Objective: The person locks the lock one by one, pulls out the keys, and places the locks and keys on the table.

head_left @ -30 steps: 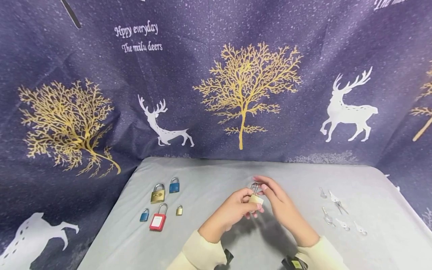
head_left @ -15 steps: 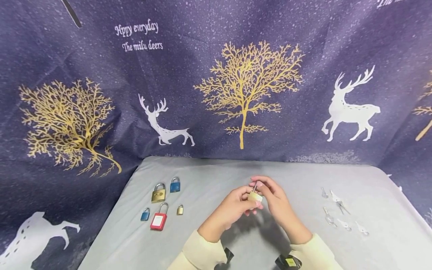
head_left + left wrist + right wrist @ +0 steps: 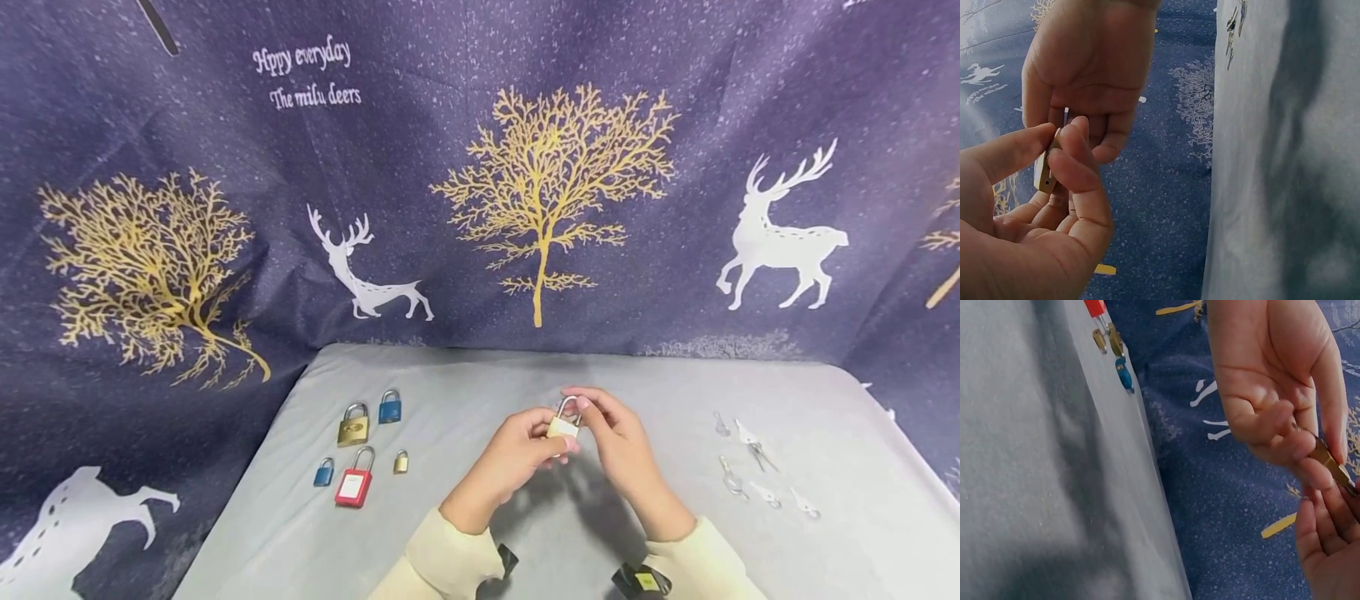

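Observation:
A brass padlock point(image 3: 562, 427) with a silver shackle is held up above the table, between both hands. My left hand point(image 3: 513, 454) grips its body between thumb and fingers. With thumb and index finger, my right hand point(image 3: 617, 429) pinches the shackle near its top right. Seen from the left wrist, the padlock body point(image 3: 1045, 176) shows edge-on, with a small dark hole, and fingers cover much of it. The right wrist view also shows the padlock's narrow side point(image 3: 1330, 464). Whether a key sits in it, I cannot tell.
On the grey-covered table point(image 3: 262, 533), left side, lie a large brass padlock point(image 3: 353, 430), two blue padlocks point(image 3: 389, 411), a red padlock point(image 3: 352, 487) and a small brass padlock point(image 3: 401, 464). Several keys point(image 3: 756, 446) lie at right. A patterned purple curtain point(image 3: 480, 150) hangs behind.
The brass padlock has turned more upright, so its shackle shows as a full arch. The right hand has moved slightly left and closed thumb and finger on the shackle.

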`<state>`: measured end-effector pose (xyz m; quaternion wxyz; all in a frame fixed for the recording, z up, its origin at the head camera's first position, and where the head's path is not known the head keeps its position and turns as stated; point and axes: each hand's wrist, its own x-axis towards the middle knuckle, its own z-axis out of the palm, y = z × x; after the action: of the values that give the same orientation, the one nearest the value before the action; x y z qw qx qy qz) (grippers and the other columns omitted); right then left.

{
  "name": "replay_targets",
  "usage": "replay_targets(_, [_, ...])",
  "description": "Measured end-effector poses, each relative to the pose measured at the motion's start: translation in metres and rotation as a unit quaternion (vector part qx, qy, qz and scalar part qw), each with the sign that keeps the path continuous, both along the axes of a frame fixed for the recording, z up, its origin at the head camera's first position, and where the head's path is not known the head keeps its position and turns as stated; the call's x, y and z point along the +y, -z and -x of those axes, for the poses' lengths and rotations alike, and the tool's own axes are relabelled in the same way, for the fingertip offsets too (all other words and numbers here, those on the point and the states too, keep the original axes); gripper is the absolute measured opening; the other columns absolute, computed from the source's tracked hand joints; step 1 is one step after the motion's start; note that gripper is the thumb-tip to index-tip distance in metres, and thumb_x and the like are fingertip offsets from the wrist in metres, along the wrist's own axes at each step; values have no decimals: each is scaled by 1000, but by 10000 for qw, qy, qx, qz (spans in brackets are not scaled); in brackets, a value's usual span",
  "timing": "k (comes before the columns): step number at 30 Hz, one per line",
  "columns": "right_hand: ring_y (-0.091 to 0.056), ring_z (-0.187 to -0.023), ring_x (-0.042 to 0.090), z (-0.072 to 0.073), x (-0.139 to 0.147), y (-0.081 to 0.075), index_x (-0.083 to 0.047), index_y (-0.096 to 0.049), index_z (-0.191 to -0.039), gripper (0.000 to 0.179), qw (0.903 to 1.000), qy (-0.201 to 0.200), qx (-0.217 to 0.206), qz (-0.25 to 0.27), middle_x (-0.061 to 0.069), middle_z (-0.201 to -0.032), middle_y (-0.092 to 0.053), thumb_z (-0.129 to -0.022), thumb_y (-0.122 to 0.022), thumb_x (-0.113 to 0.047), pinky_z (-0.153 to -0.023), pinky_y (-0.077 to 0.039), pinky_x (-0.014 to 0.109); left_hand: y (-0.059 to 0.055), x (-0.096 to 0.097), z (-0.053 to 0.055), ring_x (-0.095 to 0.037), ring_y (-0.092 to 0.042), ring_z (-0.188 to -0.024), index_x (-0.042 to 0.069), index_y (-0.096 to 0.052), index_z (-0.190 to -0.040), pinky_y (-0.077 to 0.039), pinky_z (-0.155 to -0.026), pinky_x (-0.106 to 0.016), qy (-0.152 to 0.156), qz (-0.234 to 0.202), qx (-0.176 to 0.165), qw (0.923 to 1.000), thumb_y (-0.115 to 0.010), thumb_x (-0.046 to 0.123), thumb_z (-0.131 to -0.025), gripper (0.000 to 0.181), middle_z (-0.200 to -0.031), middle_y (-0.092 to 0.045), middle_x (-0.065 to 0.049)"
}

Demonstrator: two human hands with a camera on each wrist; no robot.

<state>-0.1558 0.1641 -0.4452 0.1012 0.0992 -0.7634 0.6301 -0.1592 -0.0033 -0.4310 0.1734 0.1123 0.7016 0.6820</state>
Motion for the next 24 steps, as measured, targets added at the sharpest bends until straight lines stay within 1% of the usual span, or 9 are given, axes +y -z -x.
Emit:
replay_targets(4, [-70,-104,8,-2,-3,-1,-6,-67,-123,30,9999,-27,-62,119,9,-116,-75,-108,-47,-24,-93,-53,21,2,1,1,-7,-63,-70,-6,-67,-104,-50,-67,-26,68,-103,28,9999,-65,7,-92,18,-96,-74,-23])
replay_targets(8, [-70,-108,7,-4,-7,-2,-9,-65,-126,30,9996,-4,-55,277,8,-117,-75,-109,-46,-24,-97,-51,18,2,3,1,-8,-64,-70,-6,-68,-103,-53,-67,-26,88,-185,87,9998,-65,13,-96,20,-95,-74,-24])
replay_targets(10, [-69,-109,7,-5,-9,-3,-10,-65,-128,30,9995,30,29,328,9,-117,-75,-109,-46,-24,-97,-51,18,2,3,1,-8,-65,-71,-6,-68,-102,-53,-67,-24,94,-267,114,9995,-67,16,-96,22,-93,-74,-22])
replay_targets(12, [-69,-109,7,-6,-11,-3,-9,-64,-129,31,9992,88,118,381,10,-117,-75,-109,-45,-23,-96,-51,17,1,4,0,-8,-66,-71,-6,-67,-101,-54,-66,-23,81,-380,135,9992,-68,17,-96,24,-90,-74,-18])
replay_targets(18, [-70,-108,6,-10,-18,0,-3,-63,-129,33,9979,211,229,573,12,-119,-74,-109,-44,-22,-89,-54,19,0,6,-2,-7,-64,-67,-9,-66,-104,-54,-66,-21,-31,-667,93,9977,-68,11,-95,22,-81,-70,-3])
replay_targets(21, [-71,-108,7,-12,-21,0,-2,-64,-129,33,9970,315,245,661,12,-119,-74,-109,-44,-21,-87,-55,19,-2,7,-5,-7,-64,-67,-10,-65,-104,-54,-66,-21,-67,-751,86,9971,-67,10,-95,22,-79,-68,0])
replay_targets(24, [-71,-107,6,-15,-24,-1,-4,-65,-128,33,9960,461,170,749,10,-119,-75,-109,-45,-23,-82,-56,20,-3,8,-7,-8,-64,-67,-12,-65,-105,-54,-65,-20,-97,-811,119,9966,-67,8,-95,22,-79,-67,0])
